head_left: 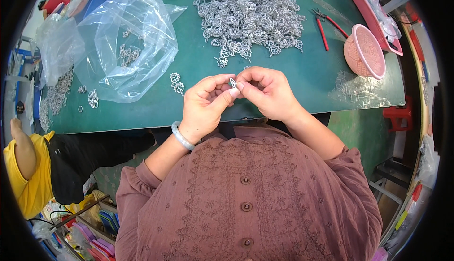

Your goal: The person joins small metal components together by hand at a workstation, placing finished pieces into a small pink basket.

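Close together at the near edge of the green table, my left hand (pixel 206 98) and my right hand (pixel 268 92) pinch a small silver metal piece (pixel 232 82) between thumbs and fingertips. Its full shape is partly hidden by the fingers. Left of my left hand lie two joined flower-shaped metal pieces (pixel 177 82). A large heap of similar silver openwork pieces (pixel 250 13) rises on the table beyond my hands. A pale bangle (pixel 182 136) circles my left wrist.
On the left stands a clear plastic bag (pixel 137 39) with some metal pieces, and loose rings (pixel 93 99) beside it. Red-handled pliers (pixel 323 33) and a pink basket (pixel 364 52) lie right. A pink tray (pixel 373 17) sits behind. A person in yellow (pixel 23 185) is at far left.
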Demonstrator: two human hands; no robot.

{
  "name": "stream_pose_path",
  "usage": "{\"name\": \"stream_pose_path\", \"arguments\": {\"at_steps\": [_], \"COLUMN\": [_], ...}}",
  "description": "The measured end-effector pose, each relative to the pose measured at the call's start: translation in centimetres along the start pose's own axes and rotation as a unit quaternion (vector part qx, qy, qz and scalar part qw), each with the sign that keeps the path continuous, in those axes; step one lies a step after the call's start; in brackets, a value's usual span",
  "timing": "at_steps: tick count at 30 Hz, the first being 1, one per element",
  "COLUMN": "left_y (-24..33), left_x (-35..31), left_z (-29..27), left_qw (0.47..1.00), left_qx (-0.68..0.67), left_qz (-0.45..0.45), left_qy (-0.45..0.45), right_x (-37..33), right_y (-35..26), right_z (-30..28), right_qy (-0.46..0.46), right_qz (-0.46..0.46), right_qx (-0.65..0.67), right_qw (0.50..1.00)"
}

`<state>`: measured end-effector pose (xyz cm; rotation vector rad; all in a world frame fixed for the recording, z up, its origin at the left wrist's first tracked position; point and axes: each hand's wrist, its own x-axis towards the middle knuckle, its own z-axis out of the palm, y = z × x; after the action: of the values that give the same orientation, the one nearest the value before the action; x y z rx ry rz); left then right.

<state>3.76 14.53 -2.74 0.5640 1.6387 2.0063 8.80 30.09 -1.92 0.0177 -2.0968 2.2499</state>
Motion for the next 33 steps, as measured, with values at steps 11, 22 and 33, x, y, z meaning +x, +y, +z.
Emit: {"name": "stream_pose_path", "arguments": {"at_steps": [11,22,33], "left_y": [-0.5,-0.2,-0.1], "left_x": [0.1,0.0,0.0], "left_z": [-0.4,-0.3,-0.2], "left_qw": [0.994,0.998,0.997], "left_qx": [0.077,0.012,-0.079], "left_qz": [0.08,0.063,-0.004], "left_qy": [-0.005,-0.011,0.02], "right_x": [0.0,0.0,-0.1], "right_y": [0.0,0.0,-0.9], "right_z": [0.0,-0.1,0.0], "right_qy": [0.014,0.045,0.048], "right_qz": [-0.038,-0.099,-0.14], "right_qx": [-0.046,-0.1,-0.191], "right_qw": [0.998,0.989,0.97]}}
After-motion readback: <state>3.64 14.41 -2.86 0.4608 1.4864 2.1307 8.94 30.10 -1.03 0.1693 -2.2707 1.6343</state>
